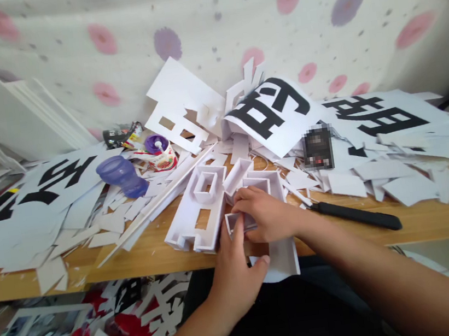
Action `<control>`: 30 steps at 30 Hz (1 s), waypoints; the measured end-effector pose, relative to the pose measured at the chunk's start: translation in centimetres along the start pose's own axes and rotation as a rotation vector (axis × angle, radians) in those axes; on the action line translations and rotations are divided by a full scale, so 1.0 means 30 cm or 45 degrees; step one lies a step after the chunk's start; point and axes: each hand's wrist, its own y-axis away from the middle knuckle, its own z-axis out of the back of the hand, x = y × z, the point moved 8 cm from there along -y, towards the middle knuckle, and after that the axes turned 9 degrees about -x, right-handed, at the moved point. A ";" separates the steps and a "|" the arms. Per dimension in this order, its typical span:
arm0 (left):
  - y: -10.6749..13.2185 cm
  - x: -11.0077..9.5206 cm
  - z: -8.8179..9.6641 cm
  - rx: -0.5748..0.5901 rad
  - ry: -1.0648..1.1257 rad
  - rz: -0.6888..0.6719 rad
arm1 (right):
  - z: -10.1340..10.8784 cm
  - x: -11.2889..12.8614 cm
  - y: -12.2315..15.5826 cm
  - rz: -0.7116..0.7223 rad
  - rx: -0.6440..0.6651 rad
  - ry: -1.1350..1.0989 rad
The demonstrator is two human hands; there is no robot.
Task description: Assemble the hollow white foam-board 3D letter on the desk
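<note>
A hollow white foam-board character (282, 248) with raised side walls lies at the table's front edge, its lower end jutting over it. My left hand (236, 274) grips its near-left wall, fingers along the wall and thumb stretched to the right. My right hand (270, 214) is closed over the character's middle, fingertips at the inner walls; what is under them is hidden. Left of my hands is the character's other walled part (184, 220), with square openings. To the right, a black-handled craft knife (357, 215) rests on the wood.
White offcuts (412, 182) cover much of the wooden table (434, 223). Printed sheets (272, 109) with black characters lie behind. A purple cup (124, 175) lies tipped near a food tub (161, 157). A long white strip (158, 204) slants across. Scraps and red plastic (130, 332) lie below.
</note>
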 end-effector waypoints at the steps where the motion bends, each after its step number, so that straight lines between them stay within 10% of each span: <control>1: -0.006 0.005 0.001 -0.006 -0.009 -0.002 | -0.001 0.001 -0.002 0.007 0.007 0.020; 22: -0.050 0.033 0.014 -0.104 -0.231 0.009 | 0.024 0.017 0.007 0.093 0.047 0.143; 30: -0.047 0.029 0.018 -0.042 -0.173 -0.016 | 0.285 -0.122 0.222 -0.083 -0.589 -0.055</control>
